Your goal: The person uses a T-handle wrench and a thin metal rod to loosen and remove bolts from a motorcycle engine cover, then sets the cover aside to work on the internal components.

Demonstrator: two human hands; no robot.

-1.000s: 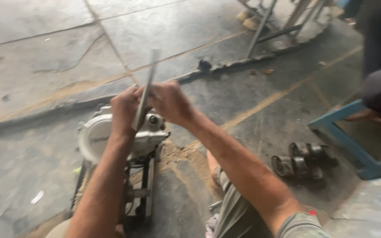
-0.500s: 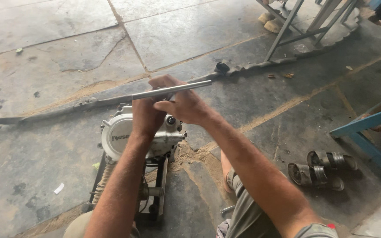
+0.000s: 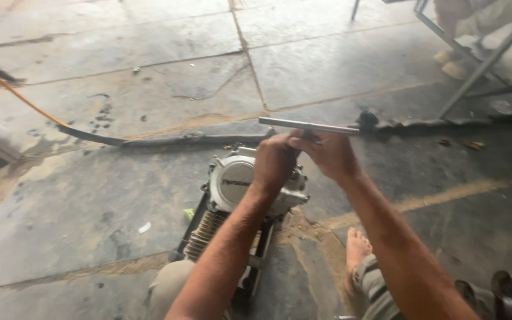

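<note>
Metal bar [image 3: 309, 125], long and grey, is held level just above the engine [image 3: 238, 184], a little past frame centre toward 1 o'clock. Both hands are closed on it side by side: left hand [image 3: 275, 161] wrapped around the near part, right hand [image 3: 327, 155] gripping beside it, with the bar's ends projecting toward 9 and 3 o'clock. What the bar engages beneath the hands is hidden and cannot be told.

Engine is seen standing on a dark frame on the concrete floor [image 3: 120, 201], silver round cover facing up, finned cylinder toward 6 o'clock.

Risks, as judged: a slip off whatever is gripped is possible if force is applied off-axis, and knuckles could be driven into the cover. The bare foot [image 3: 357, 249], at 5 o'clock of the engine, would be exposed if the engine tipped or the bar dropped.

Room: open floor lies toward 9 and 12 o'clock, crossed by a dark hose [image 3: 167, 141] and an orange cord [image 3: 25, 101]. Toward 2 o'clock, metal stand legs [image 3: 481, 65] and another person's feet limit swing. Loose dark parts [image 3: 505, 296] lie at 4 o'clock.
</note>
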